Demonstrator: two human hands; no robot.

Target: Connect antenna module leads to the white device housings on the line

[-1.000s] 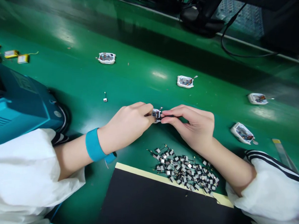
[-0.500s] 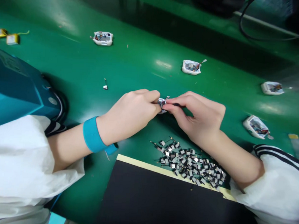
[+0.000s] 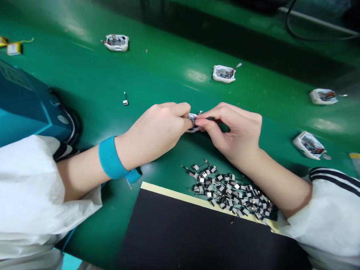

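Observation:
Between my hands, over the green table, is a small white housing with electronics inside. My left hand wears a teal wrist strap and grips the housing's left side. The fingers of my right hand are pinched at its right side, and a small dark piece shows between thumb and forefinger. Most of that piece is hidden. A thin silvery tab sticks up from the housing. Below my right hand lies a pile of small grey and black parts with short leads.
More open white housings lie beyond, at back left, back centre and right. A single small part is left of my hands. Left stand a teal box and yellow cells. A black mat lies in front.
Both hands have shifted slightly up and left in view, along with the surroundings. My right fingers sit closer over the housing, and less of the dark piece shows.

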